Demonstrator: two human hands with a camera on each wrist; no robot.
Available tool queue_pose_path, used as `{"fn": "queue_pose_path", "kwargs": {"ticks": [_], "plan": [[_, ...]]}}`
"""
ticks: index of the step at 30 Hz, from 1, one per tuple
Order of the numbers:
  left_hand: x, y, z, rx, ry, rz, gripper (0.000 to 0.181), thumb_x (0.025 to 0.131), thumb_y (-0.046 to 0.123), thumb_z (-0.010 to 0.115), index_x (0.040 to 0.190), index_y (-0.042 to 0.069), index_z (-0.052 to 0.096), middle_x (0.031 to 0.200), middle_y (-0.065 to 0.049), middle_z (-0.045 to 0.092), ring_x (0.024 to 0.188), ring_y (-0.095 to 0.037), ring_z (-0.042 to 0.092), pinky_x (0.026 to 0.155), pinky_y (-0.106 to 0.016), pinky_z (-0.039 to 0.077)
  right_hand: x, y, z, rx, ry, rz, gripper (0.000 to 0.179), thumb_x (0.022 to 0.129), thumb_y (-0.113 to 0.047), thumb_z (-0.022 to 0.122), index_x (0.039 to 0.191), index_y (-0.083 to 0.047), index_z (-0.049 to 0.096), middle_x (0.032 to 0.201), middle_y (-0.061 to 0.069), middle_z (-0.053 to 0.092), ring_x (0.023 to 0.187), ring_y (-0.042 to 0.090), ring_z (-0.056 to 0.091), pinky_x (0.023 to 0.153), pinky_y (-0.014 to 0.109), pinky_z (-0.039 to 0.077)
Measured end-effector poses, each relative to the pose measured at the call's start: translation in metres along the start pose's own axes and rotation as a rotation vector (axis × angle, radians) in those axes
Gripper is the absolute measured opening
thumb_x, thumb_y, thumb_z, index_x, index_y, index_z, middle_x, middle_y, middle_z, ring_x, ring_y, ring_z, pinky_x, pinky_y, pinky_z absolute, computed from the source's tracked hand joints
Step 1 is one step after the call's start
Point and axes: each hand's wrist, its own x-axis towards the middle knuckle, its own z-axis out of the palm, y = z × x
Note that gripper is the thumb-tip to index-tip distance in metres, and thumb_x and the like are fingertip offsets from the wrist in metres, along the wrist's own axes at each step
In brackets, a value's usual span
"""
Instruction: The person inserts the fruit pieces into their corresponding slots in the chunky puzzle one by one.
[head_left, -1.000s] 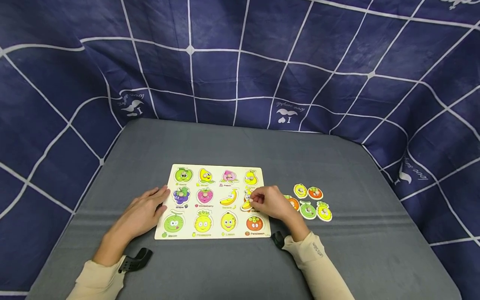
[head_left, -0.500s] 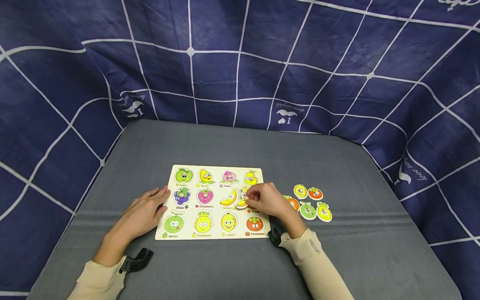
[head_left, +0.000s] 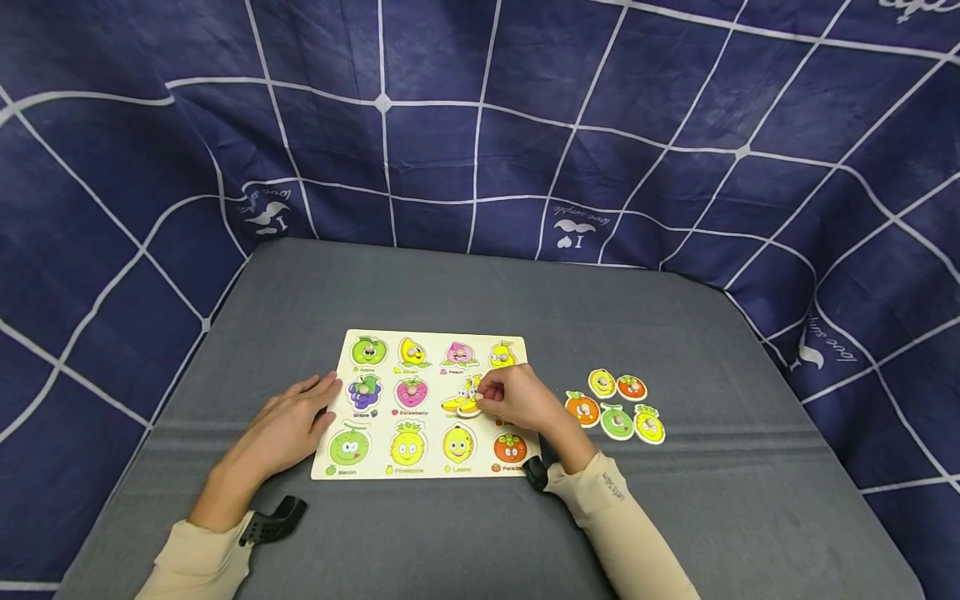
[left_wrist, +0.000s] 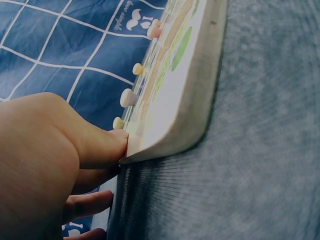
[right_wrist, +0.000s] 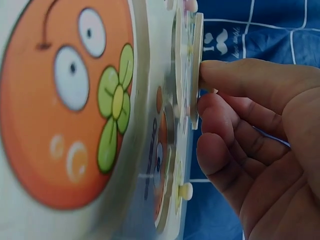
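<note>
My right hand (head_left: 521, 400) pinches a banana puzzle piece (head_left: 469, 407) over the printed banana recess of the wooden fruit puzzle board (head_left: 433, 427). In the right wrist view, the banana piece (right_wrist: 197, 75) stands edge-on at the thumb and fingertips, close above the board, its knob mostly hidden by them. My left hand (head_left: 281, 425) rests at the board's left edge; in the left wrist view its thumb (left_wrist: 107, 147) touches the board's corner. Knobbed pieces sit in the upper recesses, among them the apple (head_left: 368, 351), peach (head_left: 458, 354), grape (head_left: 363, 392) and strawberry (head_left: 411, 392).
Loose pieces lie on the grey tabletop (head_left: 420, 287) right of the board: an orange (head_left: 582, 409), a melon (head_left: 617, 422), a pineapple (head_left: 649, 424), a lemon (head_left: 602, 383) and a persimmon (head_left: 632, 387). A blue checked curtain (head_left: 435, 150) surrounds the table's back and sides.
My right hand has carried the banana piece leftward across the board, from the orange recess to the banana recess. The loose orange piece now shows fully. My left hand stays in place.
</note>
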Motion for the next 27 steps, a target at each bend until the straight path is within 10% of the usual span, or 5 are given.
{"fn": "queue_pose_path", "kwargs": {"ticks": [27], "plan": [[-0.001, -0.001, 0.0, 0.005, 0.007, -0.003, 0.047, 0.092, 0.006, 0.066, 0.135, -0.008, 0.055, 0.142, -0.025, 0.05, 0.126, -0.05, 0.047, 0.091, -0.066, 0.04, 0.018, -0.008, 0.011, -0.033, -0.043, 0.019, 0.011, 0.08, -0.008, 0.079, 0.075, -0.011, 0.07, 0.063, -0.01, 0.058, 0.055, 0.001, 0.05, 0.054, 0.019, 0.044]]}}
